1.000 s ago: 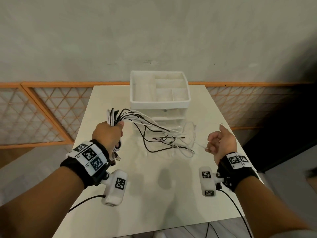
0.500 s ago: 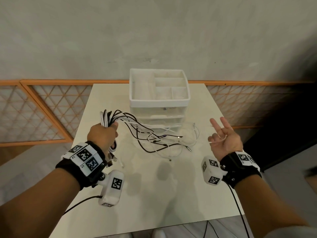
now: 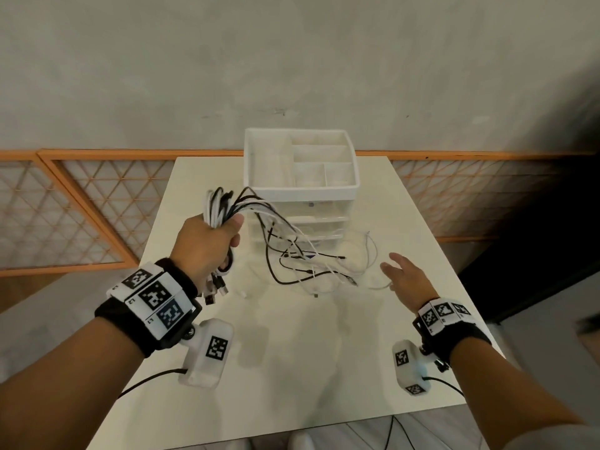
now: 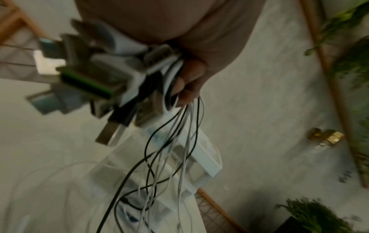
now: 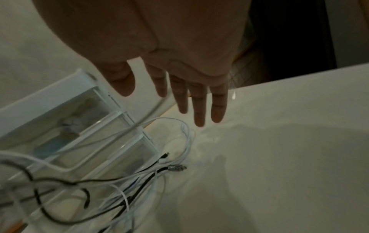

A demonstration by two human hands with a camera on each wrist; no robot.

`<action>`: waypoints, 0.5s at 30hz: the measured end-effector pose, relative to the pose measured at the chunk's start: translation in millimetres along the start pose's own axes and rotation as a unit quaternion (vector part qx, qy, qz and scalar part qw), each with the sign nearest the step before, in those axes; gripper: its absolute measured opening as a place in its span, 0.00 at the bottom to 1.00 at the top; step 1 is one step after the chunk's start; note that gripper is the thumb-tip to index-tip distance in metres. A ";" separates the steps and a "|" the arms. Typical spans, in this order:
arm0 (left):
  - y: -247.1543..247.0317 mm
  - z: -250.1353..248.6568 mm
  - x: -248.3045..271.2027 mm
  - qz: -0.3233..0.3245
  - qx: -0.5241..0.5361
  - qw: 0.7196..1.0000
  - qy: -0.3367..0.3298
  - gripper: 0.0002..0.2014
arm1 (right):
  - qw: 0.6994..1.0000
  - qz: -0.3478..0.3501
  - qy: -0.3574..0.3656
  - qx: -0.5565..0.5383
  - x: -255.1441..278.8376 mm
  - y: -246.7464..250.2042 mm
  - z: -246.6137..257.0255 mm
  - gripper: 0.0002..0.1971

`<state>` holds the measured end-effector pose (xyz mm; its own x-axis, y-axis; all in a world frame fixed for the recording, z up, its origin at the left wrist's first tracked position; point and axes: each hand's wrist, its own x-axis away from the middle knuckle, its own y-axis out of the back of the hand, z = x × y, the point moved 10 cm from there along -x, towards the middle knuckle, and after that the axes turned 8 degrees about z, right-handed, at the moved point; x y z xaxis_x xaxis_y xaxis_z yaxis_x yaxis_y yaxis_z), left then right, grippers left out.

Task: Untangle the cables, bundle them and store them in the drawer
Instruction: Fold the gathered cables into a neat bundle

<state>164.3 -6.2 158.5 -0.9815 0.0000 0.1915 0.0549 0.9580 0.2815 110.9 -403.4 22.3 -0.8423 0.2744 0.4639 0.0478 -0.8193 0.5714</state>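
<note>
My left hand [image 3: 207, 241] is raised above the table and grips a bunch of black and white cables [image 3: 224, 207], looped over the fist. Their USB plugs [image 4: 83, 75] stick out below the fist. The loose ends of the cables [image 3: 308, 264] trail down onto the table in front of the drawer unit [image 3: 302, 190], a white organiser with clear drawers that look closed. My right hand [image 3: 406, 277] hovers over the table at the right, fingers [image 5: 199, 104] straight and spread, holding nothing. A thin white cable [image 5: 185, 134] lies just under it.
The white table [image 3: 292, 352] has bare surface in front of the cables. Its right edge runs close by my right hand. An orange lattice railing [image 3: 81, 206] and a grey wall stand behind. Green plants [image 4: 349, 47] show in the left wrist view.
My right hand turned from palm-up with curled fingers to flat and spread, and dropped toward the table. The left hand still holds the bunch, now a little higher.
</note>
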 end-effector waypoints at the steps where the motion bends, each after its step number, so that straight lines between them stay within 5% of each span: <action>1: -4.4 -13.3 2.5 0.015 -0.020 0.999 -0.021 0.17 | 0.999 0.000 -0.012 0.040 3.8 -0.1 6.8 0.29; 4: -21.3 -53.9 13.7 0.084 -0.088 0.989 -0.087 0.20 | 0.995 -0.026 0.054 0.083 30.2 8.6 60.4 0.41; 9: -62.5 -97.0 37.1 0.218 -0.179 0.947 -0.154 0.20 | 0.934 0.070 0.349 -0.020 103.7 -9.5 194.7 0.54; 11: -73.5 -104.4 43.7 0.256 -0.188 0.933 -0.172 0.20 | 0.910 0.080 0.406 -0.018 119.3 -19.5 225.0 0.46; 15: -68.5 -103.3 44.5 0.263 -0.184 0.931 -0.175 0.19 | 0.924 0.040 0.376 -0.059 107.6 -23.1 223.4 0.05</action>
<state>135.8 -101.4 244.8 -0.7975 0.5960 0.0940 0.5404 0.6362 0.5507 139.1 -242.4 210.3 -0.9757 -0.1793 -0.1256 0.1035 -0.8835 0.4569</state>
